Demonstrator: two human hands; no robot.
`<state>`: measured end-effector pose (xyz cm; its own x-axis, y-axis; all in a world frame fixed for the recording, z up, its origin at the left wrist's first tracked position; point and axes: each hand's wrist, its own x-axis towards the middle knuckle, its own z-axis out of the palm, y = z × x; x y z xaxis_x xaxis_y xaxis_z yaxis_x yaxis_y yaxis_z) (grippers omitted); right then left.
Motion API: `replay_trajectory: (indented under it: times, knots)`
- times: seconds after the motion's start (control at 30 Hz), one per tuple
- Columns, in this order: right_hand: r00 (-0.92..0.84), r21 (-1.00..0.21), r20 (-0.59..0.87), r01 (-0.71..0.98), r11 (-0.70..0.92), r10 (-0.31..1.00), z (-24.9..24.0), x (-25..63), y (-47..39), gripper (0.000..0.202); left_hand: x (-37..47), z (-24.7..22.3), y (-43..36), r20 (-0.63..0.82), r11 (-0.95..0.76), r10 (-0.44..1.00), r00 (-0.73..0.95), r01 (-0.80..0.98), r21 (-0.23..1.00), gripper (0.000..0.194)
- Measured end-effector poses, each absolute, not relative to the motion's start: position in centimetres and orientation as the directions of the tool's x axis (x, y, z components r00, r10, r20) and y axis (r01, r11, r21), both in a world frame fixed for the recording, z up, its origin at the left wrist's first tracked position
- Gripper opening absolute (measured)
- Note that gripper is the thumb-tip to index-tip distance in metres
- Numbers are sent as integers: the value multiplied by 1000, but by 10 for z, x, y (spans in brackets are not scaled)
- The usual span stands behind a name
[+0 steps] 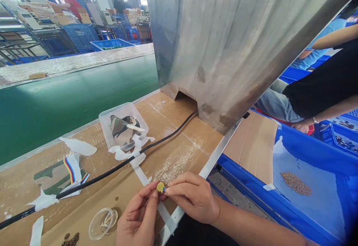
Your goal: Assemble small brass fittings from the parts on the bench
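Between the thumb and fingers of my left hand [141,214] is a small round yellow disc [160,187], held above the table's front edge. My right hand [192,197] is closed in a pinch against the disc's right side. A tiny blue bit shows there; what the right fingertips grip is too small and hidden to name. Left of my left hand, a clear round dish [96,225] with small pale pieces lies on the cardboard-covered table. Several small dark brown discs [71,240] lie at the bottom edge of the view.
A black cable [165,138], taped down, crosses the table into a notch in a tall metal panel [223,52]. Behind it stands a clear plastic box [104,126] with camouflage cloth. Blue bins [330,167], one with a brown heap, stand right, near a co-worker's arm [335,106].
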<state>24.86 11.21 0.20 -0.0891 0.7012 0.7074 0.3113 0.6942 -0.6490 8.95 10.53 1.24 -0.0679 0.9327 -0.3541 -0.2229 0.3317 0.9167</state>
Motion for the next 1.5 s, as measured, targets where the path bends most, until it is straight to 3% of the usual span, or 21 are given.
replay_trajectory:
  times: [0.83, 1.5]
  knots:
    - [-106, -645, 699, 334, 687, 708, -1, 249, 113, 13, 92, 19, 105, -375, 350, 922, -93, -211, 913, 41]
    - [-134, -633, 690, 363, 684, 711, -4, 250, 110, 18, 92, 19, 105, -306, 296, 947, -100, -108, 949, 37]
